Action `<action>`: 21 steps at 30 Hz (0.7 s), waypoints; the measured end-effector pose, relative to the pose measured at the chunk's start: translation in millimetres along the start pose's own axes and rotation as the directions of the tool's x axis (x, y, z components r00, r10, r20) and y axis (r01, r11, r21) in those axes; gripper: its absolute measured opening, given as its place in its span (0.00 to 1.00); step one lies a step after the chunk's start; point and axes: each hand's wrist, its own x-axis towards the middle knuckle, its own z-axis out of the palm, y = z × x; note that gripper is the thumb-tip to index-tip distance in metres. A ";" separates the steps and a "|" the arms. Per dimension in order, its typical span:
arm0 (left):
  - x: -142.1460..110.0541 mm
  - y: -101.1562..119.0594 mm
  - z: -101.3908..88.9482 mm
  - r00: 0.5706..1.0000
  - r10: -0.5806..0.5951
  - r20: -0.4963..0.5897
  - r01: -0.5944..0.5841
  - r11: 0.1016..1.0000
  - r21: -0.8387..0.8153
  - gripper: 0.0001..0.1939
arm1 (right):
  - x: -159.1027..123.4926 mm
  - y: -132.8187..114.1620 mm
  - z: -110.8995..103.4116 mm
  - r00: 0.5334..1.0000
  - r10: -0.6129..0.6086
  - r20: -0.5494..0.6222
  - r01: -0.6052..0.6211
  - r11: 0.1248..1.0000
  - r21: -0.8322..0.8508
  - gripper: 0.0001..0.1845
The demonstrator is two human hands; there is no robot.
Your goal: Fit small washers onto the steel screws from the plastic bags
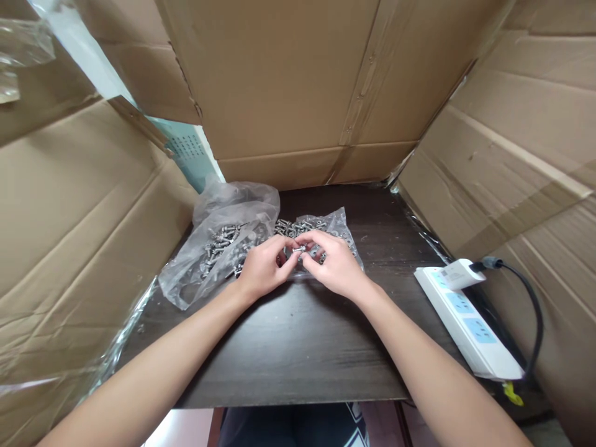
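A small metal bolt (298,249) lies crosswise between the fingertips of both hands, over the middle of the dark table. My left hand (266,264) pinches its left end between thumb and index finger. My right hand (333,259) is closed at its other end, thumb and index finger together; any nut or washer there is too small to make out. Just behind the hands is a heap of loose bolts (286,227) on a clear plastic bag (339,218). Left of my left hand, an open plastic bag (186,273) holds many more bolts (218,245).
Cardboard walls (288,81) enclose the dark wooden table (288,347) on the left, back and right. At the right lies a white power strip (470,329) with a plugged-in white adapter (459,273) and a black cable (535,298). The table's front edge is close to my body.
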 end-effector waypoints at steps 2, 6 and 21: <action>-0.3 0.0 0.6 1.000 -0.006 0.008 0.006 1.000 0.001 0.04 | -0.6 0.6 -0.4 1.000 -0.008 0.008 0.008 1.000 -0.025 0.13; -0.7 1.4 0.9 0.999 0.013 0.041 -0.012 1.000 -0.025 0.05 | -1.9 0.1 -1.4 0.995 0.079 0.066 -0.075 0.995 -0.062 0.12; -0.3 0.1 1.7 0.999 0.025 0.044 -0.024 1.000 -0.012 0.07 | -1.5 -1.1 1.7 1.000 0.020 0.007 -0.019 0.999 -0.048 0.15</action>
